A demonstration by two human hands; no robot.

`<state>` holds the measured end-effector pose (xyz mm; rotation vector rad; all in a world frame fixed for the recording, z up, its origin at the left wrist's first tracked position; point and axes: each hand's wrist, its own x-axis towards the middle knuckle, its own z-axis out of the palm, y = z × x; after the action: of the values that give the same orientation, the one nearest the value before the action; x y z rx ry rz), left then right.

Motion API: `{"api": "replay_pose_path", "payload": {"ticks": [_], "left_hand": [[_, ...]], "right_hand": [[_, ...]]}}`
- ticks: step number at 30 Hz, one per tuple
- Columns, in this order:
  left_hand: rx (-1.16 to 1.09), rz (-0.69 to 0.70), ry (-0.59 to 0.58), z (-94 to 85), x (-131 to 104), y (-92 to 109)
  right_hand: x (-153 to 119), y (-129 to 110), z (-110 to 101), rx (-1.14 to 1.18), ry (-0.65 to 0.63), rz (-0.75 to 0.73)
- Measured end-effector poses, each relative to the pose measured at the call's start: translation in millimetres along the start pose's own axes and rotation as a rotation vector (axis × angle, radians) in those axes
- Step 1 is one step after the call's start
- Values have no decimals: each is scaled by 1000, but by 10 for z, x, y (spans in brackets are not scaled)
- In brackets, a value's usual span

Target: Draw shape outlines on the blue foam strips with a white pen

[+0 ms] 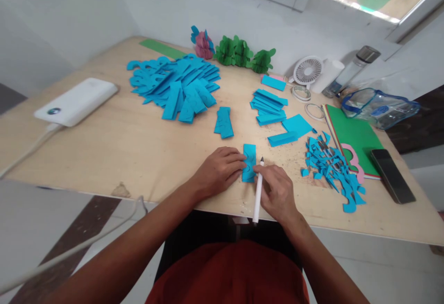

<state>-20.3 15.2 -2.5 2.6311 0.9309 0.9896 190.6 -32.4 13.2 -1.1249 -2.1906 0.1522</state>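
1. Left hand lies flat and relaxed, clasping nothing, fingertips on the left edge of the blue paper strip.
2. Right hand grips the white marker, dark tip pointing away from the body, a fingertip at the strip's right edge.
3. There's the strip, flat on the tabletop between both hands, blue scraps off right.

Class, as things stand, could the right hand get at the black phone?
Probably yes, though the right hand would likely need to put down the white pen. Blue scraps lie between hand and black phone, but look low enough to reach over.
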Motion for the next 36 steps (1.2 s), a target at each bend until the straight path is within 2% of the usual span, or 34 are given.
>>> {"api": "replay_pose_path", "payload": {"ticks": [12, 36], "left_hand": [[-43, -21, -31, -43, 11, 35], [-40, -30, -29, -27, 3, 22]], "right_hand": [[25, -26, 0, -47, -59, 22], [22, -10, 5, -49, -50, 13]]}}
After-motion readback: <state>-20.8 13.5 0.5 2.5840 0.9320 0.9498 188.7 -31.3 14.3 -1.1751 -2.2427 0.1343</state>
